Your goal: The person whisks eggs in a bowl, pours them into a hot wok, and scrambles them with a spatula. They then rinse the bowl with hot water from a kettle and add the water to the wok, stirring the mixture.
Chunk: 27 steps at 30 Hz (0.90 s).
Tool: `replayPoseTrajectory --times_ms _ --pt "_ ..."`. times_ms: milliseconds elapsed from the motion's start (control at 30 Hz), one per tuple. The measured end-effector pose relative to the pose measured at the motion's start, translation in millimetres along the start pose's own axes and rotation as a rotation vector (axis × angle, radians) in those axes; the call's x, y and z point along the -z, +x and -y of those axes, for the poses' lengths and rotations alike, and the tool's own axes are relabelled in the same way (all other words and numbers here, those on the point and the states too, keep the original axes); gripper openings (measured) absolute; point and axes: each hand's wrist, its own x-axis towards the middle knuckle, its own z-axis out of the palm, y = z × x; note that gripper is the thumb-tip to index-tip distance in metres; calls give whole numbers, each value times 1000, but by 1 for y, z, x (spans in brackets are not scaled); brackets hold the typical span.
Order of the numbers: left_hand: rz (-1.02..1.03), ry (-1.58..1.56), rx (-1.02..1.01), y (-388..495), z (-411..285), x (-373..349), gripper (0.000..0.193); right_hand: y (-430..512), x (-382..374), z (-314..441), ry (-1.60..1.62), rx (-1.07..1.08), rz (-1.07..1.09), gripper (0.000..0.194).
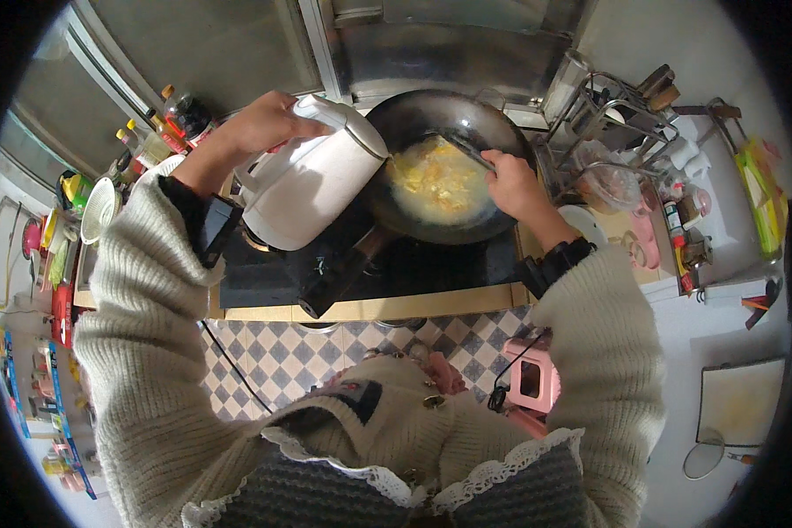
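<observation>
My left hand point(270, 122) is closed around the handle of a white electric kettle point(317, 181), which is tipped with its top against the left rim of a wok point(501, 132). Yellow pieces that look like egg lie in cloudy liquid point(442, 181) inside the wok. From the right, my right hand point(515, 181) grips the handle of a dark utensil point(459, 146) whose far end reaches into the food; its shape is partly hidden. The wok stands on a black glass hob point(422, 264), its dark handle point(333, 280) pointing towards me and to the left.
Sauce bottles point(188, 115) and a white plastic basket point(100, 201) stand on the left. A metal rack point(614, 125) with utensils is at the right, near a small white bowl point(581, 223). On the checkered floor sits a pink stool point(533, 376), with a black cord beside it.
</observation>
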Motion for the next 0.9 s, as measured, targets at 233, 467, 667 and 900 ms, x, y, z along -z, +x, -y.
replayPoseTrajectory --times_ms 233,467,667,900 --pt "-126 -136 -182 1 6 -10 36 -41 4 8 -6 57 77 32" --pt "-67 -94 -138 3 6 -8 38 -94 18 5 -52 70 52 31" --pt "-102 -9 -275 8 6 -10 35 -130 44 8 -73 -54 99 35" --pt "-69 -62 -307 11 5 -12 30 -164 79 4 -90 -52 -35 37"
